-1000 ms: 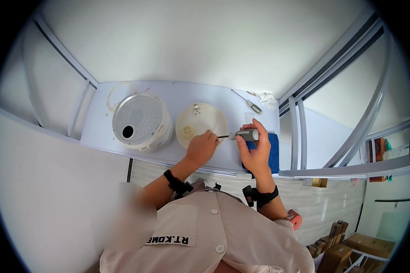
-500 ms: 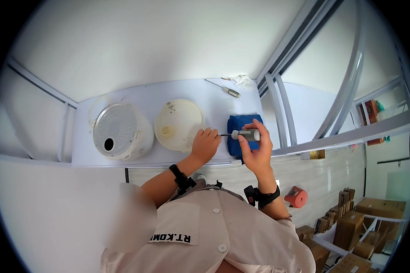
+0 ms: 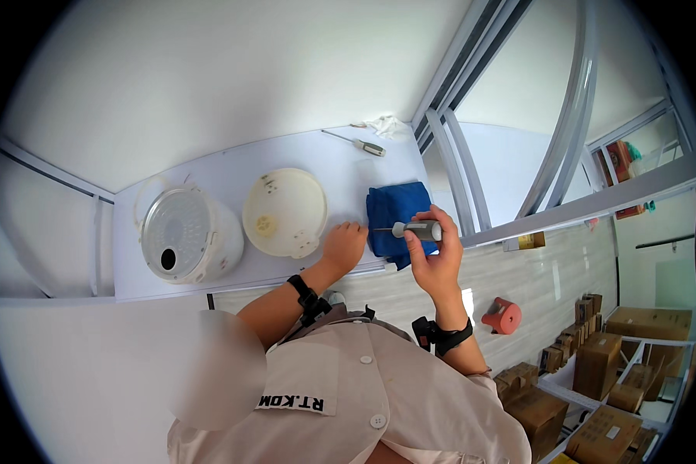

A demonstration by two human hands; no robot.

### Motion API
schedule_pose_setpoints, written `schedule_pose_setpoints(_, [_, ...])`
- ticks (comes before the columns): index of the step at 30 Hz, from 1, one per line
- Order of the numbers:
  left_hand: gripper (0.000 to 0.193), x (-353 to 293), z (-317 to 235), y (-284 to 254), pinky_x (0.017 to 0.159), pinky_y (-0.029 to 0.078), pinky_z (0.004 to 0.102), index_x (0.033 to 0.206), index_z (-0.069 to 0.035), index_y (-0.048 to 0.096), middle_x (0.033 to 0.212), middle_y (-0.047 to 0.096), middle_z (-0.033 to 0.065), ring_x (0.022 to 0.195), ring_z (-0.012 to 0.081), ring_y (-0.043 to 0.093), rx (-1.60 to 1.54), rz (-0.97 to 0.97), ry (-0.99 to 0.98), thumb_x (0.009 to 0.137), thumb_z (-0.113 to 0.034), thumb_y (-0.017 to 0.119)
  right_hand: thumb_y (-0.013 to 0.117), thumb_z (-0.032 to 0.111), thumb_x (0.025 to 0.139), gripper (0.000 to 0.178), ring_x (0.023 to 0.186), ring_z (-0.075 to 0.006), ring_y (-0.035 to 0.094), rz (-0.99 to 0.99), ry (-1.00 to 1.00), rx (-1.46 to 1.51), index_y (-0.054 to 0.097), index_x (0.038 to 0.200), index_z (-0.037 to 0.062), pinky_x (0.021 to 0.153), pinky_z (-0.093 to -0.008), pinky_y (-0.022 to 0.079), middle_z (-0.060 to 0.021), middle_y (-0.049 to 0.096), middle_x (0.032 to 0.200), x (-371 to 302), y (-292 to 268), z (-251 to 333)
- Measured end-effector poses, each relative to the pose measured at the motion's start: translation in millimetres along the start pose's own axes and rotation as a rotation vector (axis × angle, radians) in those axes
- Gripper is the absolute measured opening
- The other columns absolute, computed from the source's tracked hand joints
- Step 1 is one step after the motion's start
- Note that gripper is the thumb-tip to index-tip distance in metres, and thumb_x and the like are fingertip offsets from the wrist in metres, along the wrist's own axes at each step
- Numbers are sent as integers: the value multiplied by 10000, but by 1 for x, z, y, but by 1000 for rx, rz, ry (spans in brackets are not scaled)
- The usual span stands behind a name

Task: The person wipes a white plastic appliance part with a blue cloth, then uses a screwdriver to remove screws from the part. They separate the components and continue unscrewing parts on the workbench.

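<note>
Grey screwdriver [image 3: 423, 230] moved right, now above the blue cloth [image 3: 398, 199] at the desk's [image 3: 348, 182] front-right corner.
Head view: right hand [image 3: 436, 261] clamped on it; left hand [image 3: 344, 246] curled beside its tip, can't tell if holding. Cream disc [image 3: 294, 209] apart from white pot [image 3: 218, 246]; what's left unclear.

Between the round cream cover [image 3: 294, 209] and the bunched blue cloth [image 3: 398, 199], a strip of the white surface [image 3: 346, 185] leaves a way through, its near end filled by the left hand [image 3: 344, 246], its far end crossed by the loose screwdriver [image 3: 369, 147]. The right hand [image 3: 435, 255] and held screwdriver [image 3: 418, 230] obstruct part of the cloth; the white cylindrical appliance [image 3: 182, 230] crowds the cover's left side.
</note>
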State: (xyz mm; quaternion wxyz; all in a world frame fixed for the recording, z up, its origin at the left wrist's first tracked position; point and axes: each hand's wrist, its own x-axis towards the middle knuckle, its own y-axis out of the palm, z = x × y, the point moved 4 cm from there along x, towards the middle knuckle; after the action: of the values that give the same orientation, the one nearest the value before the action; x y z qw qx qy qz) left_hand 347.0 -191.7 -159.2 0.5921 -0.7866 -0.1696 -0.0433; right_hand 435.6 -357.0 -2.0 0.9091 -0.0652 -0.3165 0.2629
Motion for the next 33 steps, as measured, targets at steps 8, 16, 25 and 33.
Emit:
schedule_pose_setpoints(8, [128, 1, 4, 2, 763, 571, 463, 1012, -56, 701, 913, 677, 116, 883, 336, 693, -79, 49, -103, 922, -76, 613, 795, -6, 914, 534, 1058, -298, 709, 26, 8, -7, 575, 1400, 18, 917, -388, 573, -176, 703, 1173, 1, 3, -1])
schedule_pose_setpoints(16, [103, -10, 10, -3, 758, 573, 482, 1017, -48, 661, 993, 640, 130, 921, 355, 683, -201, -15, -146, 947, -57, 586, 802, -8, 911, 519, 1053, -298, 714, 56, -16, 1, 584, 1381, 11, 907, -384, 578, -179, 704, 1177, 4, 11, 1])
schedule_pose_setpoints(25, [141, -12, 12, -5, 793, 581, 492, 1058, -28, 637, 1012, 640, 154, 950, 384, 683, -195, 59, -223, 937, -35, 565, 816, 2, 900, 523, 1048, -307, 715, 96, -46, -11, 587, 1370, 9, 908, -384, 576, -178, 707, 1185, 6, 18, -2])
schedule_pose_setpoints(33, [233, -13, 3, -16, 775, 580, 509, 1152, -8, 597, 1055, 649, 190, 928, 404, 692, -230, 94, -242, 937, -90, 633, 814, -3, 898, 516, 1029, -301, 717, 80, -56, 6, 589, 1362, 8, 899, -380, 575, -177, 711, 1159, 9, 19, 0])
